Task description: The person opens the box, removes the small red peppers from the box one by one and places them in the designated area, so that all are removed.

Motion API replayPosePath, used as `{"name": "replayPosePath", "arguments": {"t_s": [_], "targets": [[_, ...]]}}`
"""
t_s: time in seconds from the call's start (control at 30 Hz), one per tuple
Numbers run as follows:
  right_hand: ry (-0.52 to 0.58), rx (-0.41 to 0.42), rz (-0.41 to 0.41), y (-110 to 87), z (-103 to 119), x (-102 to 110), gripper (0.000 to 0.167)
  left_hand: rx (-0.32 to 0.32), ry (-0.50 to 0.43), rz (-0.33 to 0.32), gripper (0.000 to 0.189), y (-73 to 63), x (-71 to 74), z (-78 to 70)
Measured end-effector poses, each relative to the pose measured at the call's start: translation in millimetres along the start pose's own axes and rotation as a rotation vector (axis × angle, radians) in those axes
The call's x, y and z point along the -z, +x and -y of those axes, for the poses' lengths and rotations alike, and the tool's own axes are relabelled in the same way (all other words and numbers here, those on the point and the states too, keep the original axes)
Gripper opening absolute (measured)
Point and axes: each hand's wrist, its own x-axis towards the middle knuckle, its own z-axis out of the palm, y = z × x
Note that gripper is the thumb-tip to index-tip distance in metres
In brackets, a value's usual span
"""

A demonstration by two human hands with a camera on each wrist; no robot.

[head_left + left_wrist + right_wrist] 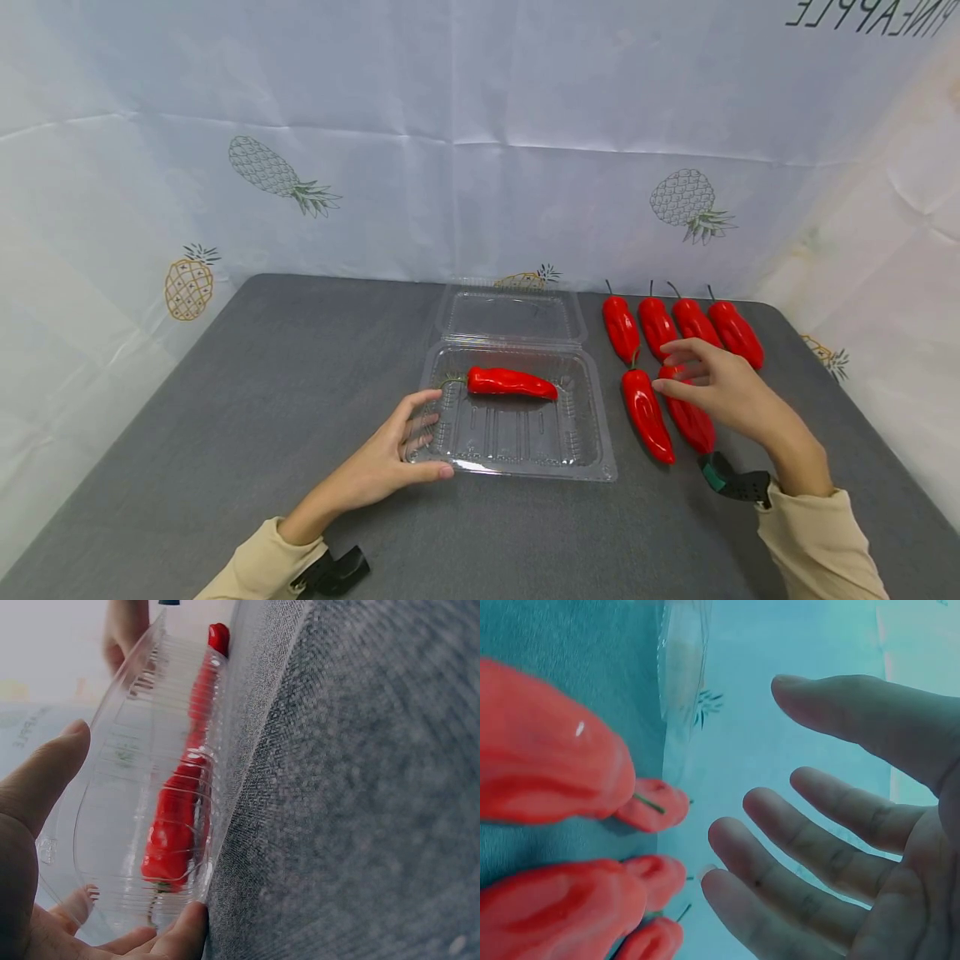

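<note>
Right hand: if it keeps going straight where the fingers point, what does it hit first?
Probably the near-row red pepper just left of the right hand; the fingers point left, open, above it. Past that lies the clear clamshell tray. Height is unclear.

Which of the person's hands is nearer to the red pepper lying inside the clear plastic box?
Left. The left hand holds the clear plastic box at its near-left corner, close to the pepper; the right hand hovers over loose peppers outside the box.

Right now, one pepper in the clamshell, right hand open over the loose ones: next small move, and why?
Probably lower the right hand and close its fingers on the pepper under it. The hand is open, holds nothing and hovers over that pepper, while the left hand grips the near-left corner of the clear tray, which holds only one pepper and has room beside it.
</note>
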Motion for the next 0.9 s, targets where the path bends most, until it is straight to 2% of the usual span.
{"name": "replayPosePath", "arguments": {"t_s": [0.27,0.63,0.9], "targets": [[0.006,0.054,-0.004,0.6,11,-6,0.053,-0.006,0.002,0.007,0.088,0.2,0.4,0.0],[0.049,0.11,0.002,1.0,21,-14,0.048,0.019,-0.003,0.0,0.091,-0.5,0.4,-2.0],[0.064,0.142,-0.007,2.1,29,-23,0.046,0.006,0.001,-0.001,0.09,-0.3,-0.2,-1.0]]}}
